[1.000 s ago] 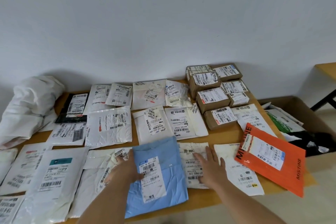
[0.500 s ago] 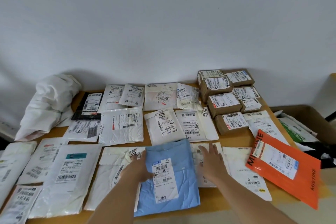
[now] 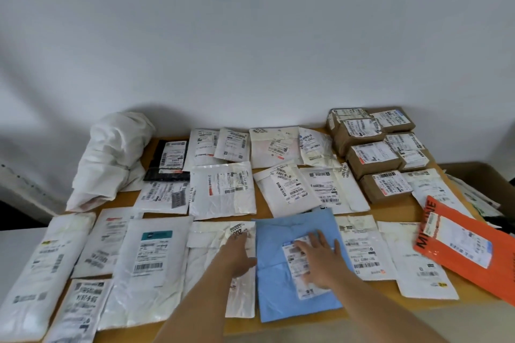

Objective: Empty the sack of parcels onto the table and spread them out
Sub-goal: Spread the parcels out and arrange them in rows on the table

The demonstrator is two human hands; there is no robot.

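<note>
Parcels cover the wooden tabletop [image 3: 390,214] in rough rows, and we have both hands down in the front row. Our right hand [image 3: 320,260] lies flat, fingers spread, on the white label of the blue mailer [image 3: 274,281], pressing it to the tabletop. Our left hand [image 3: 237,255] rests on the white mailer [image 3: 206,267] just beside the blue one, at their shared edge; motion blur there means we cannot tell whether its fingers lie flat or curl round that edge. The sack [image 3: 111,159], white and crumpled, slumps at the far left corner against the wall. Brown boxes [image 3: 370,159] cluster at the far right corner, some touching. An orange mailer [image 3: 468,248] lies tilted at the right, overhanging the tabletop's edge and overlapping a white parcel. A black mailer [image 3: 167,160] sits near the sack in the back row. Beyond the right edge of the tabletop we see a cardboard carton [image 3: 479,175] holding more packets.
</note>
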